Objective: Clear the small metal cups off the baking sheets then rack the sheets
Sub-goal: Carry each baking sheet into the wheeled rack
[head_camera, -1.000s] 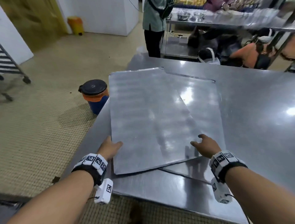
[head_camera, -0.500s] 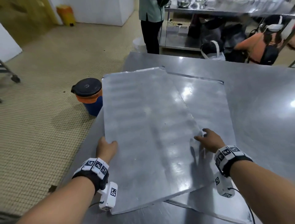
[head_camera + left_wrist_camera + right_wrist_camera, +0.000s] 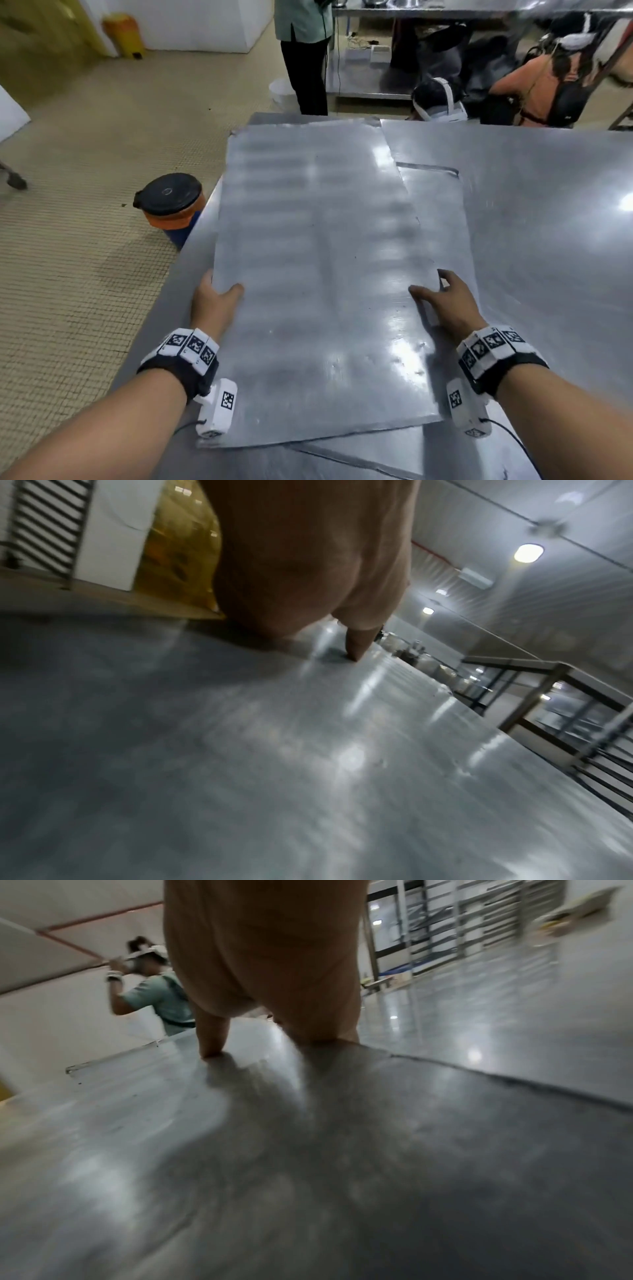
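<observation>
Two flat, bare metal baking sheets lie stacked askew on the steel table. No metal cups show in any view. The top baking sheet covers most of the lower baking sheet, which shows along the right and near sides. My left hand grips the top sheet's left edge, thumb on top and fingers hidden beneath. On the opposite edge my right hand grips it too, thumb pressed on the surface. The wrist views show each thumb on the sheet: left hand, right hand.
A blue and orange bucket with a black lid stands on the floor by the table's left side. One person stands at the far end; others crouch behind the table. A slotted rack stands far left.
The top sheet has slid toward me and turned straighter over the lower one. Both hands have shifted along its side edges and now sit further up them.
</observation>
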